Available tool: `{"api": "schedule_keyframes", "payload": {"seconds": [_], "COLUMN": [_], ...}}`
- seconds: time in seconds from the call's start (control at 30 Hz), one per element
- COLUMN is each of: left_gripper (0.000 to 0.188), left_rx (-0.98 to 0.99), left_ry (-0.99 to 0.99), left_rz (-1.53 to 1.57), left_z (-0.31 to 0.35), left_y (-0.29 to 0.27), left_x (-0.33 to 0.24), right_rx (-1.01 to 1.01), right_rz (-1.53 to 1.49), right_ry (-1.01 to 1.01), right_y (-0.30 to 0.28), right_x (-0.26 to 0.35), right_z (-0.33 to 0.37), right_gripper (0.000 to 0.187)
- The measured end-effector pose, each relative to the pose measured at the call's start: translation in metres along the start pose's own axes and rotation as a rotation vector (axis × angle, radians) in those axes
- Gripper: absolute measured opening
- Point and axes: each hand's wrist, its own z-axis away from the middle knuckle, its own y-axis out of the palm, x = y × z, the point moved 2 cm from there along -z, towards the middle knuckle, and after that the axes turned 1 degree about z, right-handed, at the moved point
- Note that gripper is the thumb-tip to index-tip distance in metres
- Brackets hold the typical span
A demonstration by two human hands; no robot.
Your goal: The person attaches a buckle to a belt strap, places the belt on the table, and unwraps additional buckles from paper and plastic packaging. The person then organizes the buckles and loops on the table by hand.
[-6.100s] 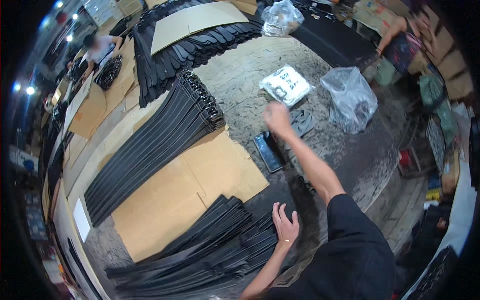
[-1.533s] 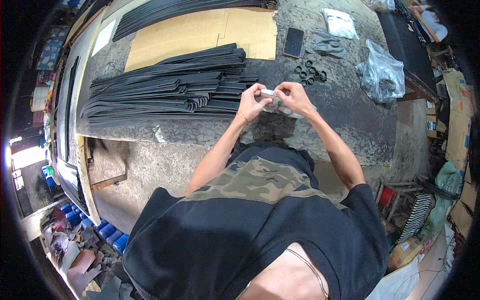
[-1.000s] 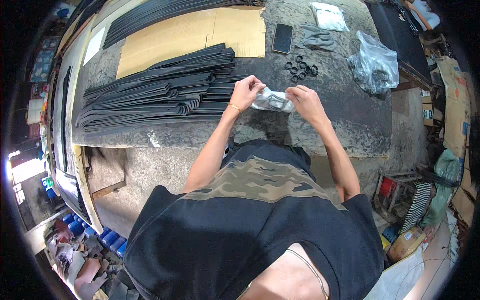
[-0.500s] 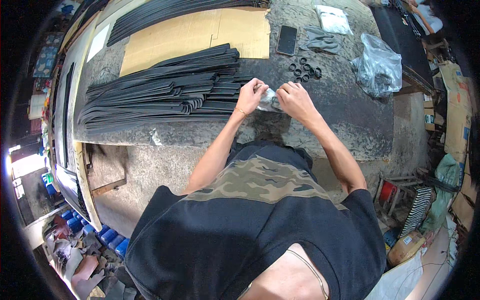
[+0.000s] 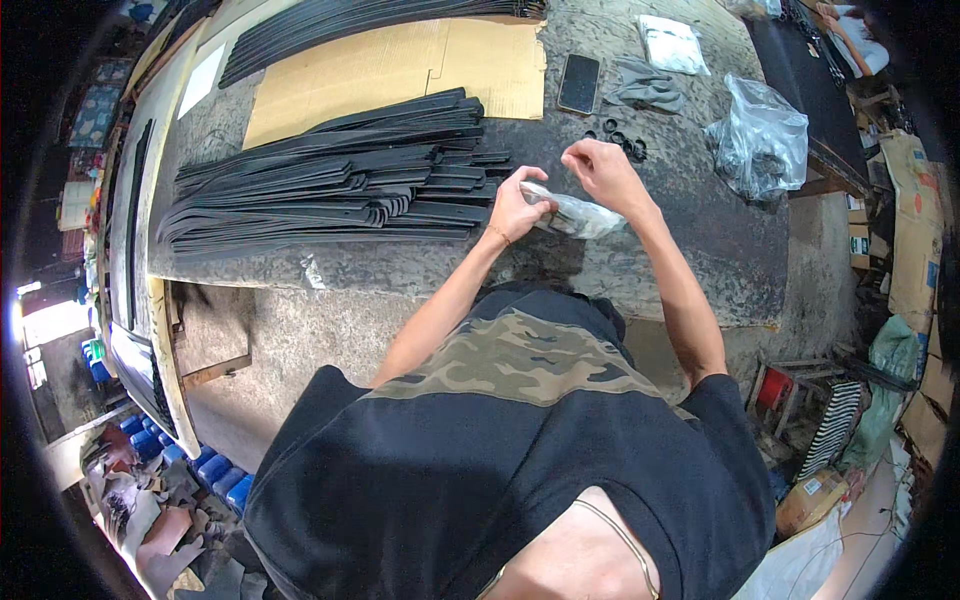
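Observation:
My left hand (image 5: 518,206) grips the end of a small clear plastic bag (image 5: 578,215) holding pale contents, just above the stone table (image 5: 700,240). My right hand (image 5: 598,172) hovers over the same bag with its fingers pinched together at its top; whether it grips the bag I cannot tell. Both hands are at the near edge of the table, right beside a stack of long black straps (image 5: 330,185). A few black rings (image 5: 622,138) lie just beyond my right hand.
A dark phone (image 5: 579,83) and grey gloves (image 5: 650,88) lie farther back, next to brown cardboard (image 5: 390,70). A crumpled clear bag (image 5: 762,135) sits at the right, a white packet (image 5: 672,42) behind it. More black straps (image 5: 370,15) run along the far side.
Six seconds ago my right hand reached across the table toward the phone. Since then both hands have come together on the small bag, and now my right hand has lifted off to its top.

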Motion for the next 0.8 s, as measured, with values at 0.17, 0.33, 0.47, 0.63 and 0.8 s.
{"api": "schedule_keyframes", "payload": {"seconds": [0.17, 0.33, 0.47, 0.63, 0.8], "left_gripper": [0.044, 0.047, 0.041, 0.031, 0.031], "left_rx": [0.012, -0.010, -0.041, 0.053, 0.108], "left_ry": [-0.072, -0.128, -0.103, -0.028, -0.044], "left_rz": [0.109, 0.160, 0.096, -0.021, -0.071], "left_z": [-0.004, -0.001, -0.003, -0.010, -0.019], "left_y": [0.002, 0.002, 0.004, -0.001, -0.007], "left_x": [0.007, 0.000, 0.000, -0.006, -0.009], "right_rx": [0.269, 0.080, -0.084, -0.099, -0.070], "right_rz": [0.121, 0.247, 0.234, 0.155, 0.101], "right_ry": [0.027, -0.129, -0.237, -0.145, -0.095], "right_y": [0.018, 0.028, 0.039, 0.048, 0.040], "right_x": [-0.006, -0.005, -0.010, -0.023, -0.026], "right_z": [0.030, 0.038, 0.039, 0.032, 0.022], "right_gripper": [0.013, 0.010, 0.008, 0.009, 0.011]}}
